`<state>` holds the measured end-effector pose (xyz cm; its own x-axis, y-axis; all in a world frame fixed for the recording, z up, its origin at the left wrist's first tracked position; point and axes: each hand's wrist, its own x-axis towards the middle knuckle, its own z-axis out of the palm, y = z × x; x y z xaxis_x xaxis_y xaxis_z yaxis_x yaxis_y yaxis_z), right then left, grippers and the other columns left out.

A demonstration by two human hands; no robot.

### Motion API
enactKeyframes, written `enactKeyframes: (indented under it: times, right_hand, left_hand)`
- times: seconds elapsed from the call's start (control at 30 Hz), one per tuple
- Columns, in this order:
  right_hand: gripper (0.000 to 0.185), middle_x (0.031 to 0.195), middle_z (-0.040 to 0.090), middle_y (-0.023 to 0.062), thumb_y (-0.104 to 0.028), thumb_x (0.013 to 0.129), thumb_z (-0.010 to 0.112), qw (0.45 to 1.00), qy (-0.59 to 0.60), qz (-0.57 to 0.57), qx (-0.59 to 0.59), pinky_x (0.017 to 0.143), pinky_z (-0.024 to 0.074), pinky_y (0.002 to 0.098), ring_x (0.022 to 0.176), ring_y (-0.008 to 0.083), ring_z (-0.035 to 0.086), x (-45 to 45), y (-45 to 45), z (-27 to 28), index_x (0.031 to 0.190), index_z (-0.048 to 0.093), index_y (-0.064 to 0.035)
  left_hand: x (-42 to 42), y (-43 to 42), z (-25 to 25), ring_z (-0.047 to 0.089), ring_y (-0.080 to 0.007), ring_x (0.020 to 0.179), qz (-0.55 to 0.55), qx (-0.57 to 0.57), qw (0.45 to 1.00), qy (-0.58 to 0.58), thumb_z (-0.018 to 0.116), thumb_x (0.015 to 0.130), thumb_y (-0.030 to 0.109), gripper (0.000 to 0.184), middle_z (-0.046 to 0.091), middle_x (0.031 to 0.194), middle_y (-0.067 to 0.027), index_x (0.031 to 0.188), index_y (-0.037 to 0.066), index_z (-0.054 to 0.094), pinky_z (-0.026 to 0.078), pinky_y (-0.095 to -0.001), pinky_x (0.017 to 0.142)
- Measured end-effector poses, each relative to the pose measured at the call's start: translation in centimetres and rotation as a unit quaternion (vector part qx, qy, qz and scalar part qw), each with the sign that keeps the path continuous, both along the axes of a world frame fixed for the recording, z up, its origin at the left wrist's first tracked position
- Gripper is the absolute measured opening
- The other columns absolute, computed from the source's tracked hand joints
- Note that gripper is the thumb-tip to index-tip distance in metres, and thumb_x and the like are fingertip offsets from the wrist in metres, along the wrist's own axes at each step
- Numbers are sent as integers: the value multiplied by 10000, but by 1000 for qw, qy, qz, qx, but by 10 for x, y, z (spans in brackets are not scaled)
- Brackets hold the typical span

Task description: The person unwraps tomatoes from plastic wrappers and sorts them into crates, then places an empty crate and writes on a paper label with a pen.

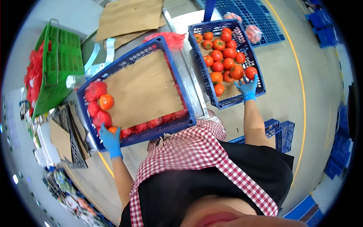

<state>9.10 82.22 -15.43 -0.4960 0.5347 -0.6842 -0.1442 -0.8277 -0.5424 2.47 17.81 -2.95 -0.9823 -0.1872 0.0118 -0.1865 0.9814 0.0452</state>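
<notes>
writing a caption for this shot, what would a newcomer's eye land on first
Probably the loose red tomatoes in the right blue crate, with the gloved right hand at its near end. Next, the brown cardboard in the left blue crate, the gloved left hand at its near-left corner. The green crate at far left also stands out.

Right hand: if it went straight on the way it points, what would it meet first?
Probably the rightmost tomato in its crate; depth is unclear, and the right hand may already touch it.
</notes>
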Motion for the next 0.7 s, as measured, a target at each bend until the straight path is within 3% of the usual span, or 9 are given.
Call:
enactKeyframes:
  times: [0.1, 0.17, 0.23, 0.3, 0.37, 0.43, 0.53, 0.67, 0.7]
  right_hand:
    - [850, 1334, 276, 106, -523, 694, 710, 1000, -23, -10, 2, 994, 295, 602, 1294, 341, 265, 7, 14, -40, 1342, 305, -151]
    - [393, 990, 520, 90, -387, 761, 675, 998, -30, -59, -17, 825, 472, 448, 986, 292, 513, 16, 49, -99, 1009, 535, -115]
    - [243, 1093, 536, 115, -276, 842, 569, 998, 0, -42, -47, 791, 485, 409, 967, 292, 545, 22, 57, -120, 1027, 561, -119]
    - [338, 1230, 518, 130, -291, 872, 537, 994, -111, -24, -2, 881, 465, 417, 1123, 297, 524, 0, 12, -65, 1161, 521, -118]
    - [378, 1275, 497, 144, -290, 880, 533, 990, -84, 82, 76, 909, 451, 419, 1141, 301, 516, -16, -12, -56, 1211, 504, -109]
    - [415, 1295, 493, 142, -241, 913, 490, 969, -42, 169, 175, 894, 450, 382, 1151, 272, 517, -49, -60, -3, 1285, 463, -58]
    - [362, 1175, 567, 103, -131, 897, 533, 882, 50, 226, 411, 866, 459, 311, 1041, 179, 558, -91, -171, 119, 1243, 519, -24]
    - [403, 1076, 596, 38, -92, 860, 594, 655, 217, 468, 553, 850, 460, 271, 947, 118, 561, -123, -332, 191, 1260, 544, -99]
    - [477, 1108, 599, 53, -123, 848, 619, 602, 228, 546, 536, 869, 465, 302, 965, 148, 569, -131, -374, 192, 1310, 506, -155]
  left_hand:
    - [-7, 5, 9, 508, -405, 1039, -44, 42, 997, -40, 794, 611, 178, 985, 471, 1168, -221, 1425, 154, 240, 474, -456, 835]
    - [-2, -9, 4, 509, -401, 1041, -24, 89, 995, -29, 793, 599, 172, 1009, 471, 1193, -228, 1437, 154, 232, 468, -454, 834]
    - [1, -14, 1, 486, -381, 1087, -56, 179, 981, 54, 798, 612, 195, 984, 471, 1214, -224, 1430, 96, 260, 425, -422, 912]
    - [-3, -3, 4, 407, -341, 1195, 7, 397, 915, 63, 795, 655, 219, 962, 366, 1348, -228, 1424, 33, 247, 364, -423, 986]
    - [-10, -4, -7, 383, -393, 1199, -14, 311, 944, 111, 786, 672, 270, 976, 316, 1355, -243, 1440, 66, 217, 366, -435, 995]
    - [-16, 15, 13, 398, -458, 1168, 114, 228, 965, 67, 771, 683, 330, 965, 275, 1373, -260, 1439, 90, 222, 427, -483, 925]
    - [-28, 29, 27, 440, -484, 1124, 210, 159, 965, 8, 762, 681, 376, 928, 249, 1384, -281, 1416, 104, 265, 482, -518, 826]
    - [18, 53, 25, 534, -411, 1047, -51, 114, 991, -44, 783, 658, 249, 762, 306, 1382, -232, 1301, 66, 417, 515, -433, 810]
    - [17, 36, 16, 551, -400, 1027, -83, 190, 978, -16, 786, 655, 234, 747, 354, 1351, -219, 1289, 62, 431, 524, -429, 791]
